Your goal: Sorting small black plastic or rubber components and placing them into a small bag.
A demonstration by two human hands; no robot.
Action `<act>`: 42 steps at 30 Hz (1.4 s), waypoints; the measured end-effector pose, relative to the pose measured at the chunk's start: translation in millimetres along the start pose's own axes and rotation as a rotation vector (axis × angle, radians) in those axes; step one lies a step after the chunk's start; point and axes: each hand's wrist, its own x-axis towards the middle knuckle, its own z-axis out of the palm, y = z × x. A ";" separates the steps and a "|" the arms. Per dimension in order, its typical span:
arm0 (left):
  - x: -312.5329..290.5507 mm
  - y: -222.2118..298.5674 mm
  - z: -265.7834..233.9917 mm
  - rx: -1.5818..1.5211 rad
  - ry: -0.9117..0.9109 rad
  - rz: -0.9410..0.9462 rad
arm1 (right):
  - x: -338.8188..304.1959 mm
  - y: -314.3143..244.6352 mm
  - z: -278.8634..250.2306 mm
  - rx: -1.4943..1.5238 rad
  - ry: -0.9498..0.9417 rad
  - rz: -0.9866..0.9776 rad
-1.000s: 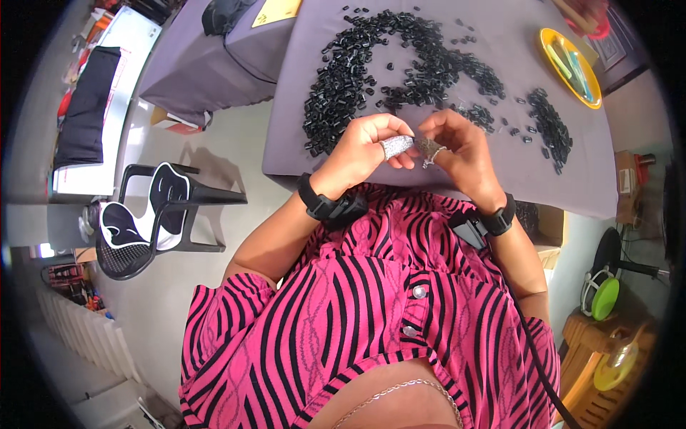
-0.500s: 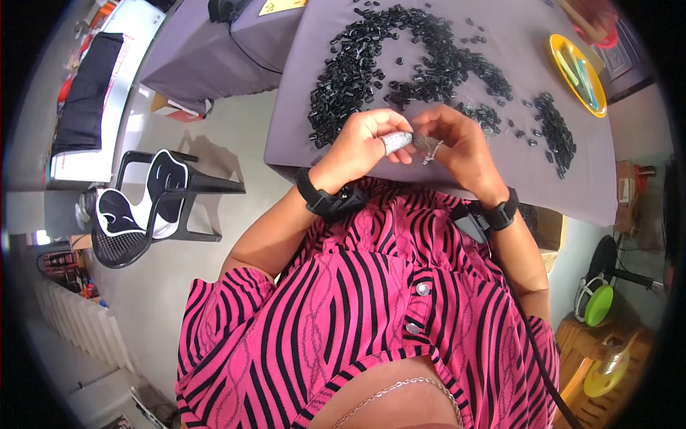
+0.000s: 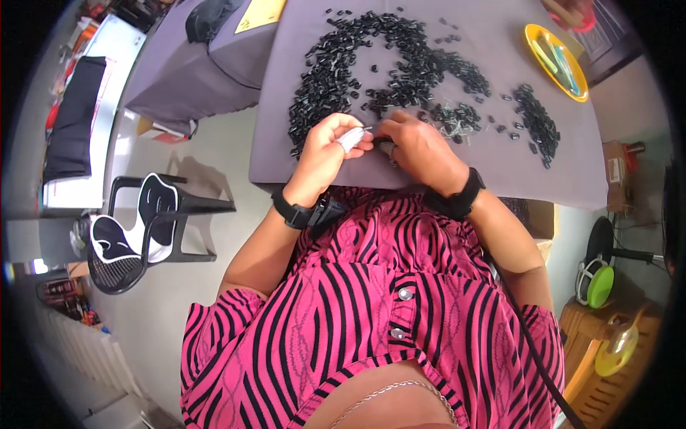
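A: Because the pieces are so small, I suppose, the left hand [image 3: 325,150] is drawn narrow, thumb against fingers, with a thin sliver [image 3: 369,129] held at its tips.

B: And the right hand [image 3: 425,150]?

A: Its fingers curl inward just beside the left's. Something dark shows near its thumb, but whether it is gripped, I cannot tell.

B: Why the pale wrapping [image 3: 350,139] on the left thumb?

A: Probably to spare the skin.

B: Where are the dark pieces [image 3: 321,93]?

A: On the grey-clothed table [image 3: 500,168], mostly in a curved heap just beyond the fingers, presumably for easy reach. Near the right hand lies a small cluster [image 3: 464,114] mixed with pale strands [image 3: 451,131]; a separate heap [image 3: 536,125] sits farther right, perhaps to keep it unmixed.

B: And past those?

A: A yellow plate [image 3: 533,44] holds slim, pale-green things, likely set aside to leave working room. Off left, a black chair [image 3: 152,232] stands on the floor [image 3: 214,300]; beyond it, a dark cloth [image 3: 75,129] lies across a white surface [image 3: 118,53].
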 end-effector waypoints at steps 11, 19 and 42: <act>3.8 5.4 11.8 0.104 -0.042 0.027 | -12.3 10.1 -10.8 0.105 0.110 -0.010; 1.7 12.7 18.2 -0.004 -0.048 0.034 | -22.8 13.5 -25.1 0.533 0.133 0.136; -3.4 23.4 37.1 0.069 -0.163 0.139 | -36.3 -2.1 -32.7 1.006 0.105 0.187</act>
